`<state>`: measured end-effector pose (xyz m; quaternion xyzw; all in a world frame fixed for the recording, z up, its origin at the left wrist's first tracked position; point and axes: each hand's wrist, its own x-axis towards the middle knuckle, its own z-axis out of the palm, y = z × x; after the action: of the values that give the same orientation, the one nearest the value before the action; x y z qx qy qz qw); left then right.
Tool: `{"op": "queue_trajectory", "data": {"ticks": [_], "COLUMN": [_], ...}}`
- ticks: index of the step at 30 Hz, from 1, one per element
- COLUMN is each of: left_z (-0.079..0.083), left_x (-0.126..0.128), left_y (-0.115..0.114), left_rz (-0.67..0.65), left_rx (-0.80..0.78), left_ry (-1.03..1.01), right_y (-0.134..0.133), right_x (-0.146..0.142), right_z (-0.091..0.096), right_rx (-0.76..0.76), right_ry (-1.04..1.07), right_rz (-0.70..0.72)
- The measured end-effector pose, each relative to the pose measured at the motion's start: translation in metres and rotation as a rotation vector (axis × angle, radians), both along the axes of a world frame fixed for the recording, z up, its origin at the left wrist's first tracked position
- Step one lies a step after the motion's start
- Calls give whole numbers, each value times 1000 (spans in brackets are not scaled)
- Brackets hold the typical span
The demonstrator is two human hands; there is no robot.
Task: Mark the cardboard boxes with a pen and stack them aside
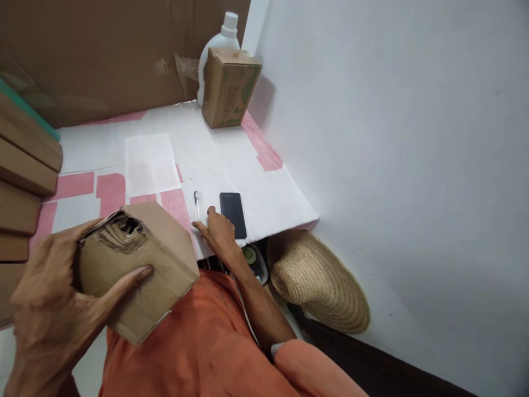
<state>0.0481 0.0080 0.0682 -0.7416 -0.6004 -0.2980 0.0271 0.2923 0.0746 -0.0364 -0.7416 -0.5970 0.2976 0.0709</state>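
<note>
My left hand (49, 298) grips a small brown cardboard box (165, 286), thumb across its near face and fingers behind it. Near the top of that face is a torn, dark-edged hole with scribbled lines around it. On the white tabletop, my right hand (219, 231) reaches in with thumb and forefinger apart. Just beyond the thumb lies a pen (197, 205) with a clear barrel; its lower end is close to the fingers. A black smartphone (233, 215) lies flat right beside my right hand. A sheet of white paper (152, 162) is farther back on the table.
A taped carton (231, 91) stands at the back before a white jug (228, 33). Stacked cardboard boxes (25, 207) line the left side. A straw hat (318, 281) hangs below the table's right edge, against the white wall (405, 165). Large cardboard (103, 49) closes off the back.
</note>
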Motion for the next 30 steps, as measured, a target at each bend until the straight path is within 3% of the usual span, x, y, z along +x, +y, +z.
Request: {"op": "queue_trajectory", "data": {"ticks": [4, 8, 14, 22, 30], "left_z": [-1, -2, -2, -3, -3], "left_x": [0, -2, -2, -2, 0], "left_y": [0, 1, 1, 2, 0], "left_rz": [-33, -44, -45, -27, -59], "left_rx": [21, 40, 58, 20, -20], "left_ry": [2, 10, 8, 11, -17], "right_y": [-4, -9, -11, -7, -18], "right_x": [28, 58, 61, 71, 69], "right_z": [2, -6, -14, -29, -34], "right_rx": [189, 71, -4, 56, 155], "right_ry": [-174, -278, -197, -7, 237], "right_rz": [-181, -289, -240, -363, -344]}}
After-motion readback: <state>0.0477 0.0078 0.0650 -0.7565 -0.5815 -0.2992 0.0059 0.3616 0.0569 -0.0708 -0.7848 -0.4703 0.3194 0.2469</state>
